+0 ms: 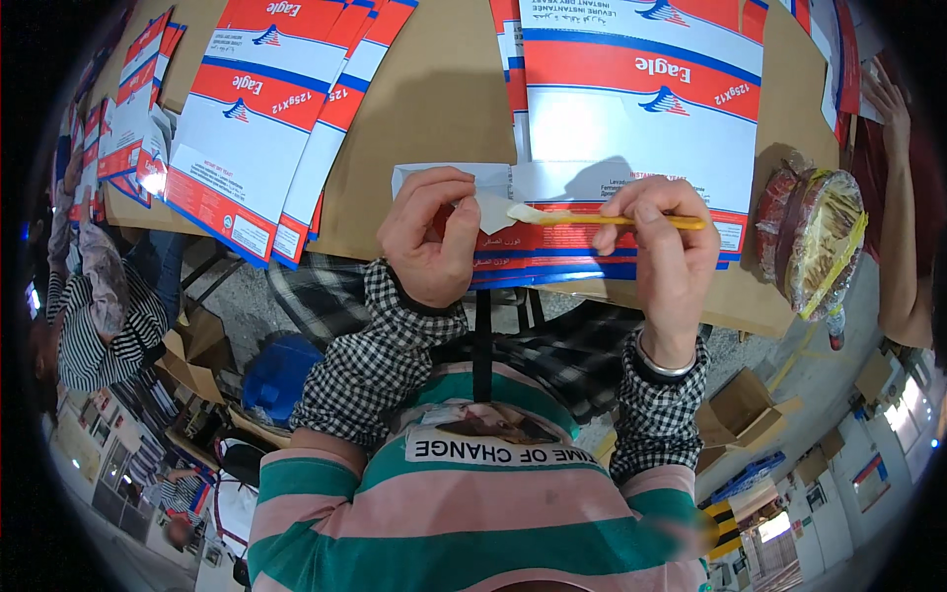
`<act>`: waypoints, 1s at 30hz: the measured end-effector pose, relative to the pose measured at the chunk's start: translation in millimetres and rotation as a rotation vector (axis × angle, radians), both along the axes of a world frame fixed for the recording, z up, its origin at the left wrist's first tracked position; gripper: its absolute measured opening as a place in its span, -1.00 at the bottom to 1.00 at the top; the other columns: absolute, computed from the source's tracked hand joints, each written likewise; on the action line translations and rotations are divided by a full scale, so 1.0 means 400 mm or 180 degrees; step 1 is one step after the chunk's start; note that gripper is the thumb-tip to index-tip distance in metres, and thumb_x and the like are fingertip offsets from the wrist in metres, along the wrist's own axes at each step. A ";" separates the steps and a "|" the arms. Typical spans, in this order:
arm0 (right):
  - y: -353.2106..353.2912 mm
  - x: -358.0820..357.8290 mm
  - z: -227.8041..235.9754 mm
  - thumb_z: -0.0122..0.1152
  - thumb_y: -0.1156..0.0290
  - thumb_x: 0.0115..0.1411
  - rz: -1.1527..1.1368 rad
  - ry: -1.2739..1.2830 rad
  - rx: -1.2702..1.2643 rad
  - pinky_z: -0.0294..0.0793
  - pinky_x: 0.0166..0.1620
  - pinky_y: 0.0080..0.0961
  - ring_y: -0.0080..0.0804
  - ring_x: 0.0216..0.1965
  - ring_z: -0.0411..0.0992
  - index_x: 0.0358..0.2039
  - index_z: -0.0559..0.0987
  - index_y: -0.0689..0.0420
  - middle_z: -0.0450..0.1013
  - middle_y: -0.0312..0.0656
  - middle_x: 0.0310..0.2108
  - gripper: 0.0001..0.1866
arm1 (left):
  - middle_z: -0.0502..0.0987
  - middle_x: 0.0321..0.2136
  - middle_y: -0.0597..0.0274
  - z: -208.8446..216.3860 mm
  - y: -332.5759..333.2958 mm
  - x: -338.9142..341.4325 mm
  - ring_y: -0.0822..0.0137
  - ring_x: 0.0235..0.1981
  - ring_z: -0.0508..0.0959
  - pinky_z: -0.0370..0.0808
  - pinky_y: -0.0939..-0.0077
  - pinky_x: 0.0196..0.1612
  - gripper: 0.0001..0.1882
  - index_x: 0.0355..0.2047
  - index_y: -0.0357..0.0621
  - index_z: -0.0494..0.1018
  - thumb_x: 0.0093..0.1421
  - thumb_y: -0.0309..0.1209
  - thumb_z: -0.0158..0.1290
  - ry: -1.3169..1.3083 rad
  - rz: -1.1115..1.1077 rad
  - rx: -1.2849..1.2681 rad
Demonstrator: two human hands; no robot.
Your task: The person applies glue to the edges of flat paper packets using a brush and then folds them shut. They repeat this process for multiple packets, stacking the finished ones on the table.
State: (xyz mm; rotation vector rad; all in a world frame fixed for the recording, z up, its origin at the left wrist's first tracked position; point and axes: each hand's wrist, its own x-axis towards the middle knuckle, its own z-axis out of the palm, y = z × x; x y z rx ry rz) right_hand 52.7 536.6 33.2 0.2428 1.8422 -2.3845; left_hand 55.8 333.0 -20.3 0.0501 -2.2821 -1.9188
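Observation:
My right hand (663,247) is closed round the yellow handle of a small brush (577,218). The brush's pale tip points left and touches or hovers just over a white paper-like piece (496,202). On that piece's left side, my left hand (431,235) is curled with thumb and fingertips pinched together at its edge. Whether the piece is a loose sheet or a carton flap, I cannot tell. Behind and partly under my hands lies a stack of flat red, white and blue printed cartons (641,109), close to the table's near edge.
More flat cartons (247,128) lie fanned out on the brown table (395,104) at the left. A round plastic-wrapped bundle with yellow tape (814,242) sits at the right edge. Other people's arms (903,197) show at right and left. Open boxes (745,405) stand on the floor.

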 end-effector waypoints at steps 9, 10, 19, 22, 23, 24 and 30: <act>0.004 0.004 0.018 -0.08 0.58 0.24 0.0035 0.0075 0.0114 0.42 -0.34 -0.66 -0.56 -0.44 0.40 -0.37 0.39 0.28 0.43 -0.11 -0.35 -0.93 | 0.49 -0.32 0.09 -0.003 0.000 -0.001 0.45 -0.44 0.47 0.41 0.66 -0.41 -0.91 -0.39 -0.39 0.46 0.06 -0.63 0.04 0.0037 -0.0020 -0.0047; -0.002 0.001 0.022 -0.08 0.58 0.23 -0.0006 0.0102 0.0149 0.42 -0.34 -0.66 -0.56 -0.44 0.40 -0.37 0.39 0.28 0.43 -0.11 -0.35 -0.93 | 0.49 -0.32 0.09 -0.003 0.000 -0.001 0.45 -0.44 0.47 0.41 0.65 -0.41 -0.91 -0.39 -0.39 0.46 0.06 -0.63 0.04 0.0027 -0.0015 -0.0046; -0.006 -0.002 0.041 -0.07 0.62 0.20 -0.0001 0.0274 0.0155 0.41 -0.34 -0.66 -0.57 -0.43 0.40 -0.35 0.39 0.28 0.42 -0.11 -0.35 -0.95 | 0.49 -0.33 0.09 0.002 0.001 -0.001 0.44 -0.45 0.47 0.41 0.65 -0.41 -0.92 -0.39 -0.38 0.46 0.06 -0.62 0.04 0.0000 -0.0027 -0.0090; -0.017 -0.004 0.034 -0.08 0.60 0.21 0.0237 0.0186 0.0210 0.41 -0.34 -0.66 -0.56 -0.43 0.40 -0.36 0.39 0.28 0.41 -0.10 -0.35 -0.95 | 0.49 -0.33 0.09 0.001 0.001 0.000 0.44 -0.45 0.47 0.41 0.65 -0.41 -0.92 -0.40 -0.38 0.46 0.06 -0.62 0.04 -0.0018 -0.0019 -0.0053; -0.011 0.001 0.034 -0.07 0.59 0.21 0.0312 0.0153 0.0283 0.42 -0.33 -0.65 -0.56 -0.42 0.41 -0.36 0.38 0.29 0.41 -0.10 -0.34 -0.95 | 0.49 -0.33 0.09 0.000 0.002 -0.001 0.44 -0.45 0.47 0.41 0.65 -0.41 -0.92 -0.40 -0.38 0.46 0.06 -0.62 0.04 0.0006 -0.0018 -0.0039; -0.003 0.000 0.034 -0.06 0.60 0.21 0.0266 0.0180 0.0262 0.42 -0.34 -0.65 -0.56 -0.42 0.41 -0.36 0.38 0.28 0.41 -0.11 -0.34 -0.96 | 0.49 -0.33 0.10 -0.001 0.002 -0.001 0.44 -0.45 0.47 0.41 0.65 -0.41 -0.92 -0.40 -0.38 0.46 0.06 -0.62 0.04 0.0010 -0.0003 -0.0027; -0.013 -0.007 0.039 -0.09 0.63 0.19 0.0261 0.0128 0.0296 0.43 -0.32 -0.66 -0.55 -0.43 0.41 -0.37 0.38 0.29 0.42 -0.09 -0.33 -0.94 | 0.47 -0.25 0.04 0.002 -0.004 0.005 0.45 -0.38 0.46 0.42 0.66 -0.38 -0.88 -0.35 -0.42 0.45 0.08 -0.63 -0.01 -0.0137 -0.0148 -0.0064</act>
